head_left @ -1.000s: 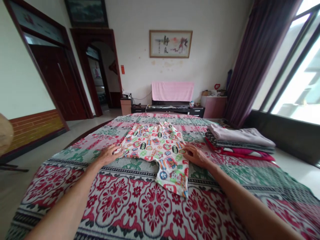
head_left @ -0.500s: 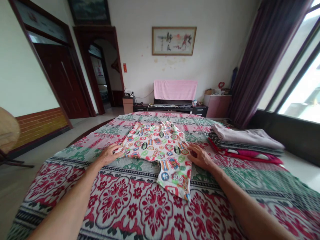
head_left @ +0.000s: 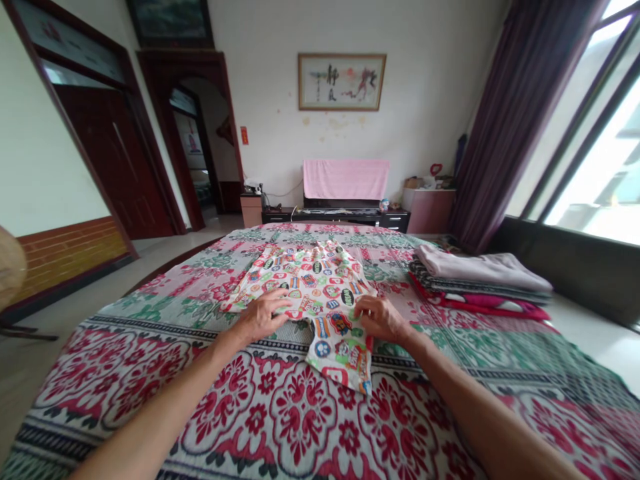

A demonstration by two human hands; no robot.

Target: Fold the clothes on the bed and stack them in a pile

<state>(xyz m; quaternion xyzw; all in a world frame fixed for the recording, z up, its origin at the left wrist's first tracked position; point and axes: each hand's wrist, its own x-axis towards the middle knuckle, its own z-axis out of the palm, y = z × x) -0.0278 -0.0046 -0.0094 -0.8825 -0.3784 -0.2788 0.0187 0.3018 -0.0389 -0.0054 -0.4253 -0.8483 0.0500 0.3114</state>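
Note:
A small white shirt [head_left: 295,283] with a colourful cartoon print lies spread flat on the patterned cover, turned sideways. One sleeve [head_left: 340,363] points towards me. My left hand [head_left: 265,315] rests on the shirt's near edge, left of that sleeve, with its fingers stretched out over the cloth. At the right edge, close to where the sleeve joins, my right hand [head_left: 383,319] has its fingers bent and pressed together on the fabric. The tips of these fingers are partly hidden.
A red, green and white cover [head_left: 305,420] drapes the broad surface under the shirt. To the right sits a stack of folded cloths [head_left: 480,280]. Beyond are a low black cabinet [head_left: 335,217] with a pink cloth [head_left: 345,179] above it, and a purple curtain [head_left: 480,133].
My left hand has moved right from the shirt's left end onto its near edge. The right hand has curled its fingers at the right edge. The view has shifted slightly.

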